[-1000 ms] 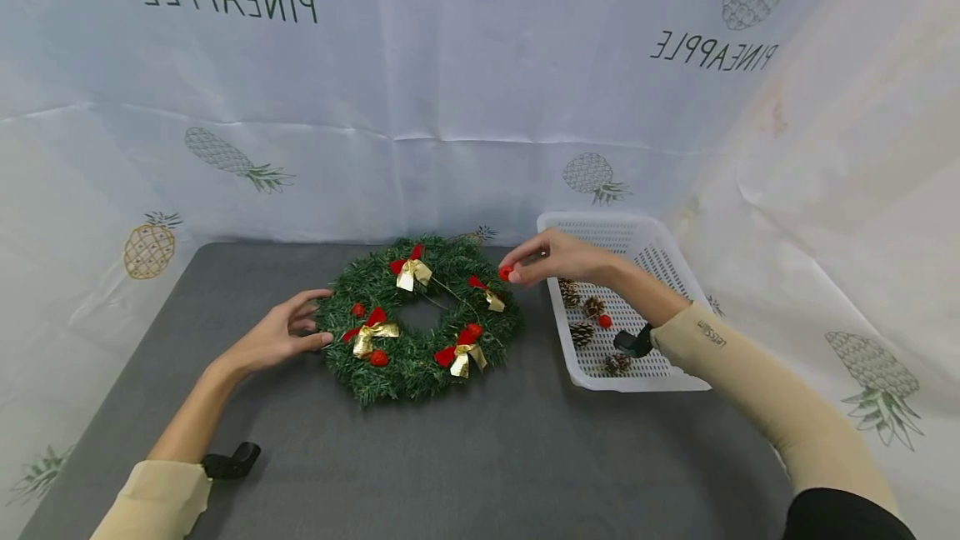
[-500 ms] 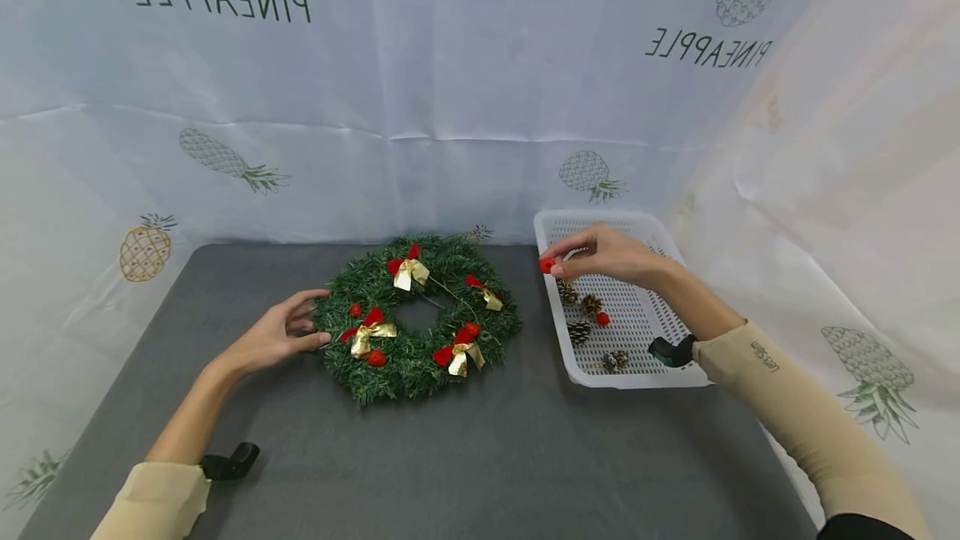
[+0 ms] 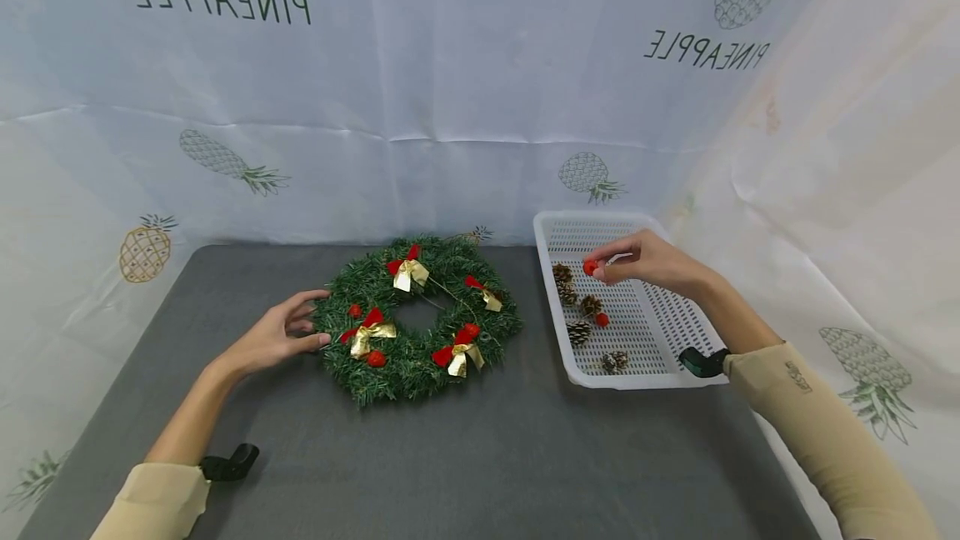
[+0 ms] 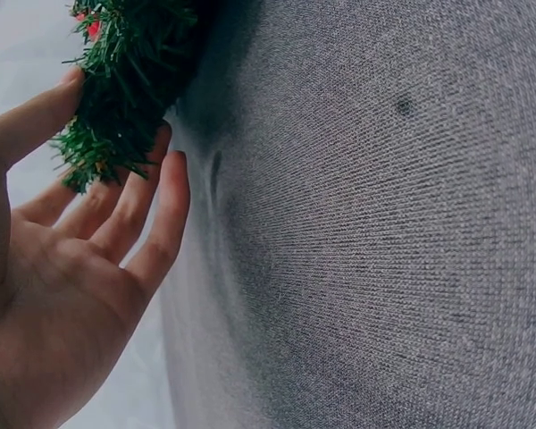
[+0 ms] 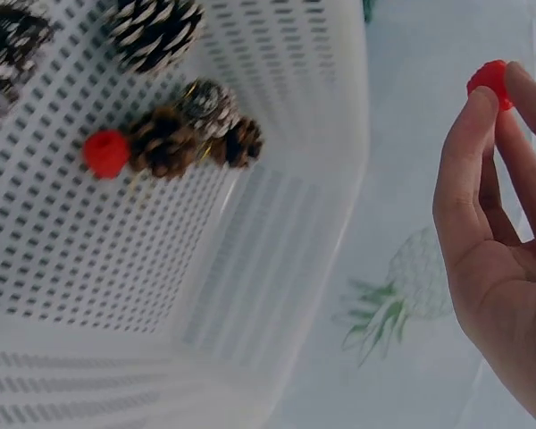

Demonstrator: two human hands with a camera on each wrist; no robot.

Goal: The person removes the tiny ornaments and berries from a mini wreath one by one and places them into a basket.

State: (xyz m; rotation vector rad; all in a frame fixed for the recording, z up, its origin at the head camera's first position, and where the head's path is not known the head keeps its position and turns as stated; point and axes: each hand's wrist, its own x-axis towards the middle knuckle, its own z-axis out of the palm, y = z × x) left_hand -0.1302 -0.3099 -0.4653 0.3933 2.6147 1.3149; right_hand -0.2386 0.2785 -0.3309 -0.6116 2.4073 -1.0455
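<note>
A green Christmas wreath (image 3: 346, 376) with red-and-gold bows (image 3: 409, 270) and several red berries (image 3: 377, 358) lies flat on the grey table. At its left edge is my left hand (image 3: 272, 335); the thumb and fingertips touch the sprigs without curling tightly round them. In the left wrist view, the fingers (image 4: 170, 206) are loosely extended beside the wreath's outer needles (image 4: 125, 98). My right hand (image 3: 651, 261) pinches a small bumpy red berry (image 5: 489, 85) between thumb and fingertips, above the white basket (image 3: 558, 357).
Inside the basket, several pine cones (image 3: 579, 332) and another red berry (image 3: 602, 320) lie toward the left side. A white pineapple-print cloth (image 3: 480, 90) hangs behind and beside the table (image 3: 450, 473). The basket's raised rim stands right of the wreath.
My right hand has moved right, from beside the wreath to over the basket, still pinching the red berry. The left hand and the wreath have stayed in place.
</note>
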